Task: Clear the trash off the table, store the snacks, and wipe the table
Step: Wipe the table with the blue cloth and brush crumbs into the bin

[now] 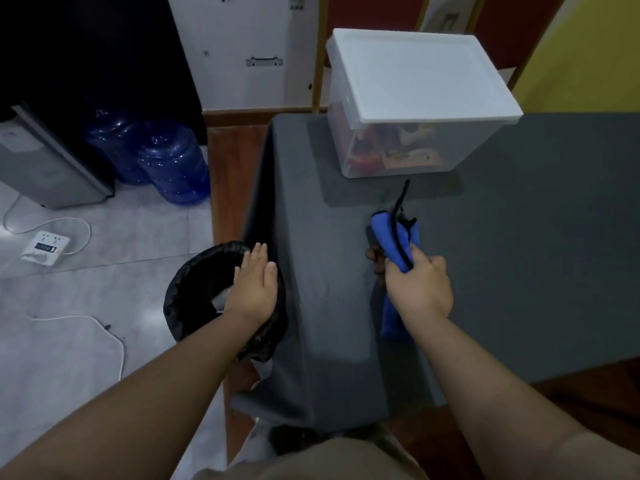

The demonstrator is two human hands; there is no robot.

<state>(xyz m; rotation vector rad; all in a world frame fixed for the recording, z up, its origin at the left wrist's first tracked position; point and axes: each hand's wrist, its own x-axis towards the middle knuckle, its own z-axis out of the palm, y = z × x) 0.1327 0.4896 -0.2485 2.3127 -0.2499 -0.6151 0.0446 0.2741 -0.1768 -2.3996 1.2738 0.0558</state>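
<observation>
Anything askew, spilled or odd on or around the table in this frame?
Nothing spilled or damaged. The lid sits level on the plastic box. The right hand grips a blue cloth; the left hand hovers open over the black bin. One oddity: the grey tablecloth hangs bunched at the table's corner.

Two hands (254,289), one cloth (396,244), one storage box (415,98), one bin (194,271), two water jugs (173,164).

Two blue water jugs (162,161) on the tile floor beside a grey dispenser (45,161); white power strip (44,245) with cable nearby.
</observation>
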